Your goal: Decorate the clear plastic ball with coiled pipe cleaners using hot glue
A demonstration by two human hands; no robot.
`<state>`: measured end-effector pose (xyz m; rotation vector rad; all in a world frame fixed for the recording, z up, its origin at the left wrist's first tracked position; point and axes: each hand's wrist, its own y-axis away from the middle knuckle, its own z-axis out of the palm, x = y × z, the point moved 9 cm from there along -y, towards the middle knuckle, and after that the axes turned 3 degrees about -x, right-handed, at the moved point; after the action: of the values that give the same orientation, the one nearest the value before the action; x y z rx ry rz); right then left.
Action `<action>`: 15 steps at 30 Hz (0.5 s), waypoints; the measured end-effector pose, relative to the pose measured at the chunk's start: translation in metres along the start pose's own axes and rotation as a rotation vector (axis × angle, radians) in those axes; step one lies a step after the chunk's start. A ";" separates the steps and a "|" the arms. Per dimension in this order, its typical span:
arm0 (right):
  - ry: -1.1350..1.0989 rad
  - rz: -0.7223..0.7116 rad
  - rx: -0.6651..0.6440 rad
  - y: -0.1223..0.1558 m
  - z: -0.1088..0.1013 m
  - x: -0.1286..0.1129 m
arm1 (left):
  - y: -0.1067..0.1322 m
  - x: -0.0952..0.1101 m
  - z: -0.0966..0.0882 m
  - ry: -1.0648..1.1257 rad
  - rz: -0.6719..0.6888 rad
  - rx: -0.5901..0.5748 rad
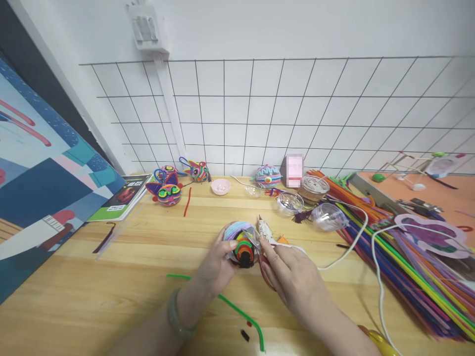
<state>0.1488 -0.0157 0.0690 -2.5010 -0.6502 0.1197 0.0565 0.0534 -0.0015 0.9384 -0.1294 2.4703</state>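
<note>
One striped ball [243,245], over wooden table [122,277], gripped in left hand [215,264]; right hand [295,274] holds scissors [253,239], blades at ball's edge. From remote seat, I judge ball light, soft-skinned, easily dented; I'd cradle its sides.

Reaches in from the lower edge of the view with the left forearm [148,324], bare and slanting up to the right, and with the right forearm [336,319], also bare, slanting up to the left. Has the left hand [215,267] curved in a closed grip, with its thumb [225,248] laid on the near side and its other fingers mostly hidden. Shows the back of the right hand [297,271], with the fingers bent in a grip and the index finger [269,253] directed forward, just beside the left hand.
</note>
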 end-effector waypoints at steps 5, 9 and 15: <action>-0.217 0.083 0.014 -0.001 -0.010 0.012 | -0.001 0.002 -0.002 0.006 0.014 -0.013; -0.255 0.288 -0.027 0.004 -0.020 0.055 | -0.003 0.005 -0.004 0.019 0.021 -0.010; -0.096 0.495 -0.258 0.060 -0.014 0.110 | -0.005 0.014 -0.009 -0.014 0.075 0.018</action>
<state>0.2740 -0.0142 0.0544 -2.8730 -0.0698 0.3591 0.0446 0.0656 0.0007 0.9744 -0.1502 2.5378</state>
